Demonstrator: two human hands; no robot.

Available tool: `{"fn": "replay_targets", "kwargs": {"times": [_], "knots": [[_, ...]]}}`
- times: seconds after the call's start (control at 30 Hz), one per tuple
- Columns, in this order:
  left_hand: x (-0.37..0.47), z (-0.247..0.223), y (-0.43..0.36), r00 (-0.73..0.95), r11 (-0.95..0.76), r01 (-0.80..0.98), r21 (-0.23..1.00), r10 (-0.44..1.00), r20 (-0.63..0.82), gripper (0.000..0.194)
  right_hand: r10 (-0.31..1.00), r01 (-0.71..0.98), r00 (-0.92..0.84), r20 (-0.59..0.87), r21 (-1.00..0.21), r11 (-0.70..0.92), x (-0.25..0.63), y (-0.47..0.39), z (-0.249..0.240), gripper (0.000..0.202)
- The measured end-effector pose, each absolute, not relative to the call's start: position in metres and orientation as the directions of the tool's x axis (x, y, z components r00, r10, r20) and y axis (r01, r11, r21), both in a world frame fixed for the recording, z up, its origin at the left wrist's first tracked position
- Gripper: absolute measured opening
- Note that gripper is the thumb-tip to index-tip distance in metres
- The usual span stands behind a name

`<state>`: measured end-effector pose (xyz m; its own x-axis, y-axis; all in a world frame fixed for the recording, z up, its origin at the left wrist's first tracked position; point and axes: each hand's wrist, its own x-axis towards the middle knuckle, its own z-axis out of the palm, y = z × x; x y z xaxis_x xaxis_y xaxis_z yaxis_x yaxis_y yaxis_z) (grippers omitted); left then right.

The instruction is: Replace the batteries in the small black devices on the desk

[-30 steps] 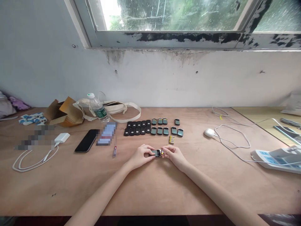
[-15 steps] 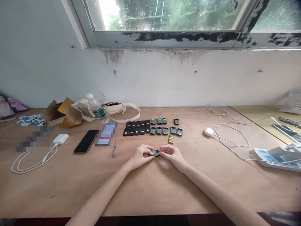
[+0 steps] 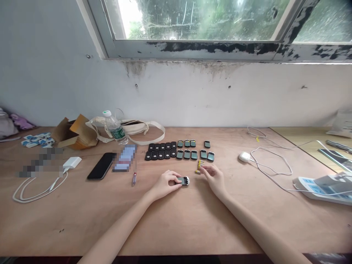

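Observation:
My left hand [image 3: 167, 184] pinches a small flat device [image 3: 182, 181] with a grey screen; its white, black-toothed end points right. My right hand [image 3: 213, 176] is bent over a group of small yellow-and-silver batteries [image 3: 201, 162], fingertips closed at a single battery [image 3: 197, 171] just in front of them. The fingers partly cover the group. Behind the hands, similar grey-screened devices [image 3: 186, 154] lie in two rows, some with yellow at the top edge. Left of these, several black oval cases [image 3: 161, 155] lie side by side in two rows.
A screwdriver [image 3: 134, 178] and a black phone [image 3: 101, 166] lie on the left. Behind are a water bottle [image 3: 117, 130], a cloth bag [image 3: 134, 127] and an open cardboard box [image 3: 75, 134]. A white cable [image 3: 275, 171] and a power strip [image 3: 316, 189] are on the right.
My right hand has left the device and moved right and back to the batteries. The left hand keeps hold of the device, whose toothed end now shows.

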<state>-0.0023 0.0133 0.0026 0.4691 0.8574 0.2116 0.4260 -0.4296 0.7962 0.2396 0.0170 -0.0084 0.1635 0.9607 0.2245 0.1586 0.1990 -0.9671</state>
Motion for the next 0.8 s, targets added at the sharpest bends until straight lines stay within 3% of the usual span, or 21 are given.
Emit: {"fn": "replay_targets", "kwargs": {"times": [0.13,0.27,0.4,0.6,0.7,0.8], "knots": [[-0.002,0.003,0.013,0.465,-0.428,0.423,0.798,0.859,0.214,0.007,0.916,0.165,0.240,0.320,-0.944,0.287,0.257,0.025,-0.014,0.029],[-0.002,0.003,0.013,0.462,-0.441,0.423,0.792,0.857,0.230,0.007,0.942,0.190,0.239,0.236,-0.963,0.193,0.267,0.024,-0.020,0.035],[-0.002,0.002,0.013,0.463,-0.447,0.423,0.788,0.854,0.235,0.009,0.967,0.315,0.133,0.217,-0.934,0.166,0.269,0.017,-0.023,0.036],[-0.002,0.002,0.013,0.465,-0.438,0.428,0.790,0.857,0.223,0.011,0.910,0.583,-0.164,0.380,-0.707,0.400,0.262,0.011,-0.021,0.021],[-0.002,0.002,0.013,0.462,-0.436,0.435,0.788,0.859,0.220,0.011,0.849,0.618,-0.317,0.423,-0.586,0.524,0.258,0.010,-0.018,0.020],[-0.002,0.003,0.012,0.461,-0.436,0.445,0.782,0.861,0.217,0.012,0.815,0.645,-0.356,0.458,-0.510,0.569,0.254,0.010,-0.016,0.021]]}}
